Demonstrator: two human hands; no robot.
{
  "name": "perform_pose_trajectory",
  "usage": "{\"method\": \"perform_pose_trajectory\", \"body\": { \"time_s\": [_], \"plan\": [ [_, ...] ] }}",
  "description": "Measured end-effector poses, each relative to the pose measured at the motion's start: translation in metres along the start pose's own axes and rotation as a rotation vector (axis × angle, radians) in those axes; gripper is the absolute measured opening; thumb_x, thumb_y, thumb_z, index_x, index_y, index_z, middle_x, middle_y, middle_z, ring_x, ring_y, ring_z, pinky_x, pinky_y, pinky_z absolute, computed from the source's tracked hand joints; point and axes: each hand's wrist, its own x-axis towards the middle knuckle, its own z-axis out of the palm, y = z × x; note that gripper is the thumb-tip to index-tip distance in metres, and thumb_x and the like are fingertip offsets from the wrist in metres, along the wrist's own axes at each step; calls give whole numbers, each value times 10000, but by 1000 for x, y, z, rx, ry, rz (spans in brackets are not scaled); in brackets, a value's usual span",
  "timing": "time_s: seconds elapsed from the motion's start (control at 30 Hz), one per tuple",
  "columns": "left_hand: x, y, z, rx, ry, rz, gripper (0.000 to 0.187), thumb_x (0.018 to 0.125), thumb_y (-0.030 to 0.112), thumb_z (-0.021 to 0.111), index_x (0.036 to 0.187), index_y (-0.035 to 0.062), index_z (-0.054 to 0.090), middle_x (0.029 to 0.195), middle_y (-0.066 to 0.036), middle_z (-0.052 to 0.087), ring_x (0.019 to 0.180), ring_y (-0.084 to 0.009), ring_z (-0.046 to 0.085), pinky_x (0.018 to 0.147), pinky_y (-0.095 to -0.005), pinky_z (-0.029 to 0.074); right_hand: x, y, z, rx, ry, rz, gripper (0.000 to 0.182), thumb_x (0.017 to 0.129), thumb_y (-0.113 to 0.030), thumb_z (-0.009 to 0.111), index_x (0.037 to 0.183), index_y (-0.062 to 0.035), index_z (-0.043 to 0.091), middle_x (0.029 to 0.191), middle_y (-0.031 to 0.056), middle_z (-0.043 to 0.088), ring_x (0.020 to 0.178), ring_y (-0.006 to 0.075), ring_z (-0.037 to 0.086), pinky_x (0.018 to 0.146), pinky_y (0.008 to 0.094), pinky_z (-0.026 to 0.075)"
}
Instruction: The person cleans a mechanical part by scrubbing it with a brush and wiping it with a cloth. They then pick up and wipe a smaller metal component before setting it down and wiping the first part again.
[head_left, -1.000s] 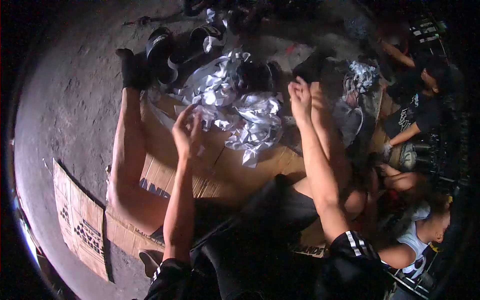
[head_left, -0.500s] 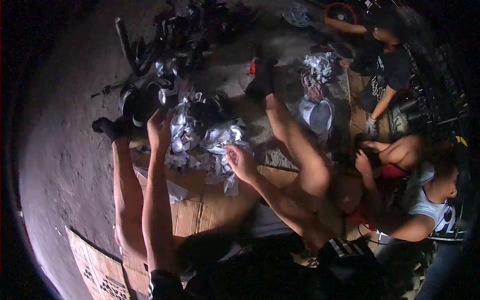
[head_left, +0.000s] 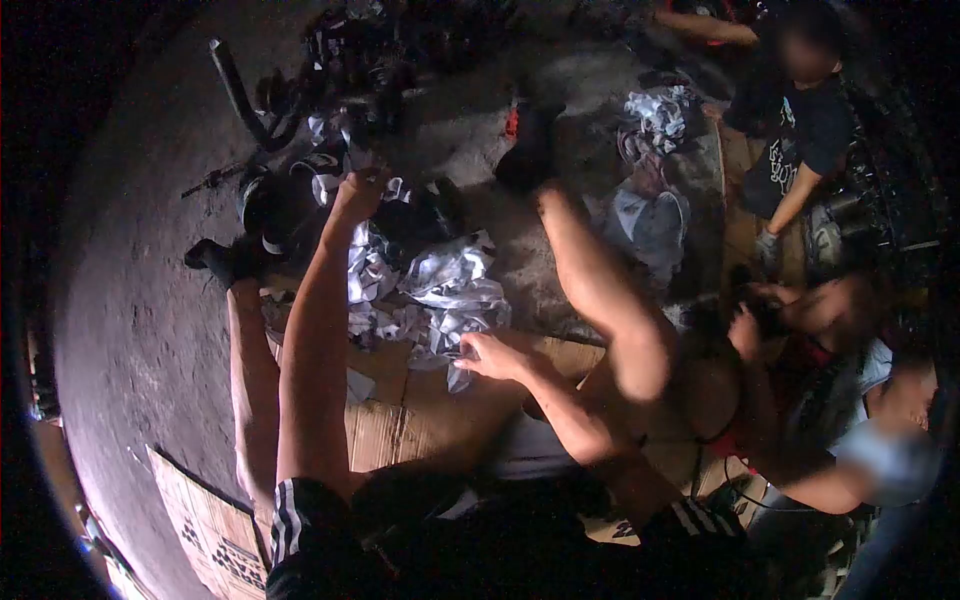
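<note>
Glossy, crinkled silvery scraps [head_left: 440, 285] lie on matt corrugated cardboard [head_left: 400, 420] over rough concrete floor [head_left: 140, 300].

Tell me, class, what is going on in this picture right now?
A person sits on flattened cardboard on the floor, legs spread around a pile of crumpled silvery scraps. Their left hand reaches to the far side of the pile, near dark objects; their right hand rests on its near edge. Two other people sit to the right, with a smaller pile nearby.
</note>
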Motion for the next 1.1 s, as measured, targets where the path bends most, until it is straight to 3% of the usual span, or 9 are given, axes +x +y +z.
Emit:
{"method": "perform_pose_trajectory", "body": {
  "time_s": [0.07,0.13,0.27,0.33,0.5,0.67,0.9,1.0,1.1],
  "plan": [
    [-4,16,-12,-210,-95,-236,429,883,141,602,1309,171,651,1194,-227,673,970,-357,706,810,-455,570,15,32,34,100,35,-36,384,910,-338,719,1093,-23,598,1035,206,673,979,364,642,851,455,490],
    [-5,19,-10,-453,68,-425,337,940,303,614,1148,44,674,908,-180,737,828,-307,735,737,-408,557,11,28,34,71,-4,6,390,908,-332,724,1096,-18,592,1069,215,661,1014,365,630,866,452,484],
    [-21,49,-21,-504,263,-429,330,919,254,641,1167,40,674,860,-175,738,829,-293,736,735,-400,551,6,24,30,-5,30,-7,403,893,-355,733,1091,-28,606,984,210,679,942,376,654,818,467,498],
    [-40,83,-43,-558,239,-467,359,907,261,641,1218,86,685,973,-212,729,923,-399,704,790,-438,556,7,20,24,-39,30,21,396,885,-361,736,1079,-36,619,936,199,689,899,375,666,791,474,504],
    [-117,133,-40,-335,193,-87,376,846,36,597,1213,92,651,994,-192,699,897,-415,681,741,-470,553,17,28,33,-178,101,-41,363,877,-400,718,1007,-67,651,886,150,711,857,351,689,745,478,514],
    [-141,171,-70,-247,454,120,284,823,47,636,1099,90,690,1026,-118,687,892,-329,658,786,-425,533,17,21,27,-219,20,80,371,886,-450,693,1003,-101,650,938,138,717,904,341,688,787,459,514],
    [-215,114,-56,-445,654,-368,218,861,27,682,1077,32,715,1108,-147,722,1009,-338,681,869,-389,527,20,9,22,-229,-10,103,318,883,-389,708,959,-82,671,880,137,723,803,306,692,721,424,524],
    [-262,86,-60,-507,677,-603,200,904,46,649,1089,8,716,1094,-158,728,973,-270,707,852,-348,531,16,16,29,-93,15,152,370,913,-440,681,1026,-89,653,952,156,722,889,297,691,801,426,504],
    [-296,75,-60,-607,543,-664,212,937,57,607,1117,12,710,1082,-148,729,978,-243,704,844,-334,528,22,-28,13,-425,-97,331,426,929,-460,643,1137,-89,675,1066,202,713,1058,389,664,893,470,506]
  ]
}}
